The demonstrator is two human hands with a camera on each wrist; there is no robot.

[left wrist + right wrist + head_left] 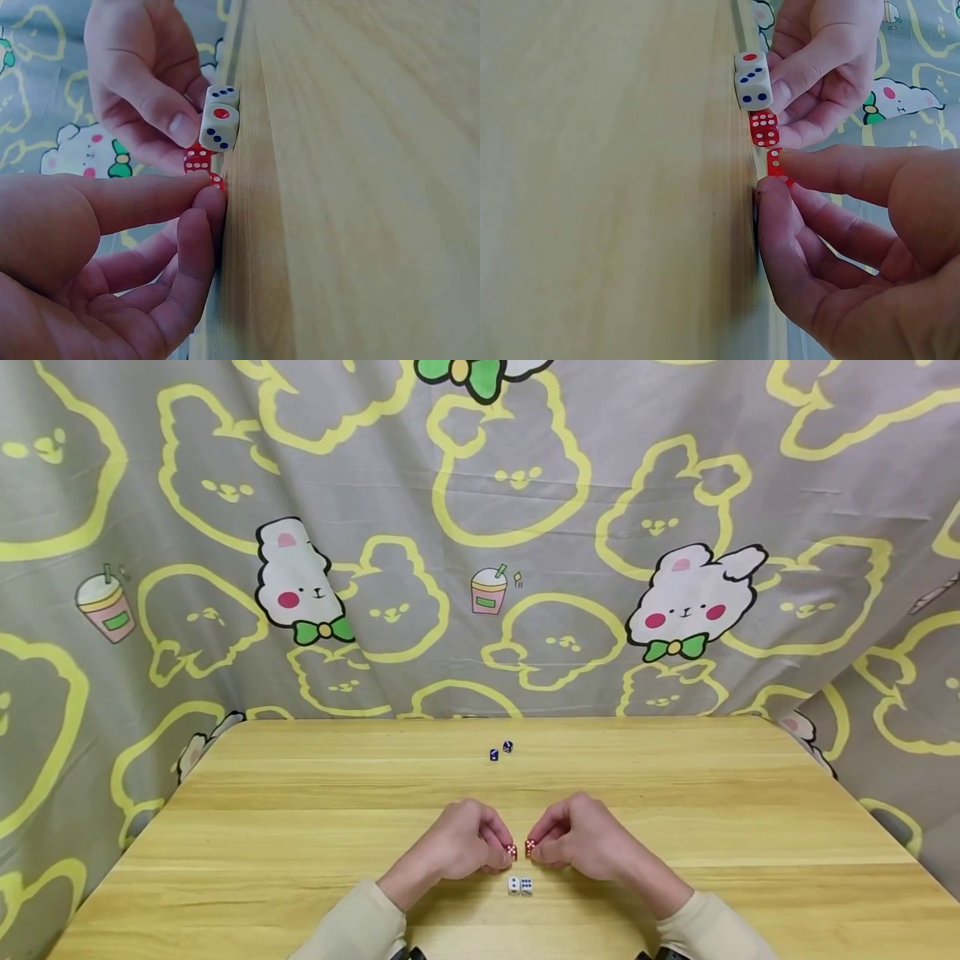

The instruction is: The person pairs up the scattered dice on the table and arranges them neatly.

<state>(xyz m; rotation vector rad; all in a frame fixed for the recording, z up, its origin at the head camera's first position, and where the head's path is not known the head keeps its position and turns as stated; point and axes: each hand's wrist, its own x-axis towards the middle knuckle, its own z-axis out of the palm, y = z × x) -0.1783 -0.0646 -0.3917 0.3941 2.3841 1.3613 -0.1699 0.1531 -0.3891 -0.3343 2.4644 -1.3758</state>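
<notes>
My left hand (467, 843) pinches a red die (512, 852) with white dots between thumb and fingertips, down at the tabletop. Facing it across a small gap, my right hand (577, 839) pinches a second red die (530, 847) the same way. Nearer to me two white dice, the left one (513, 886) and the right one (527, 886), stand side by side just in front of the hands. In the left wrist view a white die (220, 127) shows a red dot on top, and my left fingers (142, 202) partly cover the held red die (217, 181).
Two dark blue dice, one (493, 755) and another (507, 747) slightly behind it, lie toward the back of the wooden table (300, 827). A grey curtain (480, 660) with yellow cartoon outlines hangs behind the table and along its sides.
</notes>
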